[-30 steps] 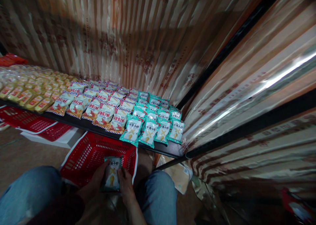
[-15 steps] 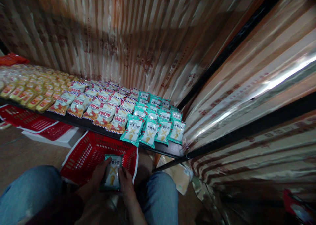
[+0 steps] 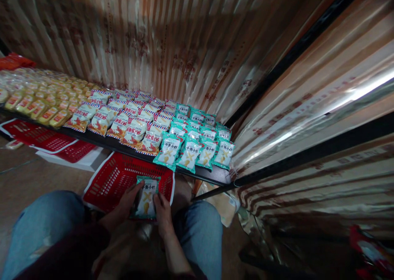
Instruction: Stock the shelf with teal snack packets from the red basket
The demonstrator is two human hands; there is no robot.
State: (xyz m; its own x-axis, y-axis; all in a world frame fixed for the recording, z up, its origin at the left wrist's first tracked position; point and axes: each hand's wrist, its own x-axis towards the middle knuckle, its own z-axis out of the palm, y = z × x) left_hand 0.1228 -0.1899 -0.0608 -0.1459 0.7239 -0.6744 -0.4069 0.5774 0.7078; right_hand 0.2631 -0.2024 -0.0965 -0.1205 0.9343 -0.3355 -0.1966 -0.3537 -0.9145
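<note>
I hold a teal snack packet (image 3: 147,198) with both hands over the near edge of a red plastic basket (image 3: 117,176). My left hand (image 3: 128,202) grips its left side and my right hand (image 3: 163,214) grips its right side, fingers closed on the packet. Just beyond, a low black shelf (image 3: 212,174) carries rows of matching teal packets (image 3: 197,142) at its right end. My knees in blue jeans flank the hands.
Red-and-white snack packets (image 3: 129,122) and yellow packets (image 3: 40,103) fill the shelf to the left. More red baskets (image 3: 40,138) lie on the floor at the left. Shiny striped foil panels (image 3: 172,42) stand behind the shelf and along the right.
My hands have lifted the teal packet slightly up and forward toward the shelf. The view has shifted a little, so the shelf sits higher in the frame.
</note>
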